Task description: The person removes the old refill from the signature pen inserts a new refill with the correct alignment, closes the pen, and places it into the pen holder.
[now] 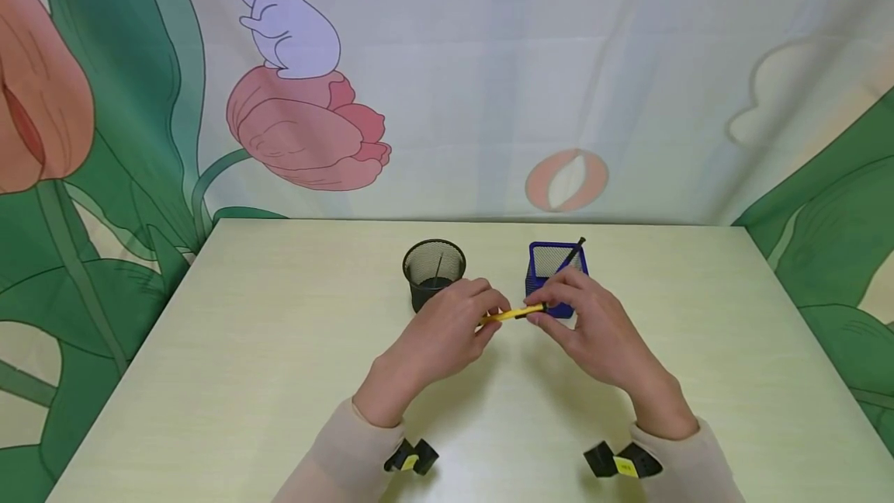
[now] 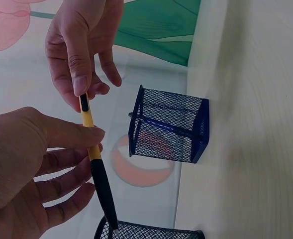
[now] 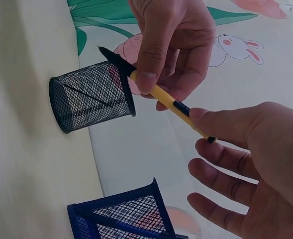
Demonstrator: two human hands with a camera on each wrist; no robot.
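Observation:
A yellow pen with a black grip section (image 2: 102, 186) is held between both hands, above the table. My left hand (image 1: 450, 326) pinches its barrel between thumb and fingers. At the pen's clip end, my right hand (image 1: 594, 324) pinches it with thumb and index finger, its other fingers spread apart in the right wrist view. The round black mesh pen holder (image 3: 89, 99) stands behind my left hand, with a thin dark stick inside. Behind my right hand is the square blue mesh pen holder (image 2: 168, 124), which has a dark pen (image 1: 574, 251) leaning in it.
Both holders stand on a pale table (image 1: 279, 348), towards its far edge. A printed curtain (image 1: 461, 84) with flowers and a white animal hangs behind the table. A black device with a yellow label (image 1: 623, 466) sits at each sleeve cuff.

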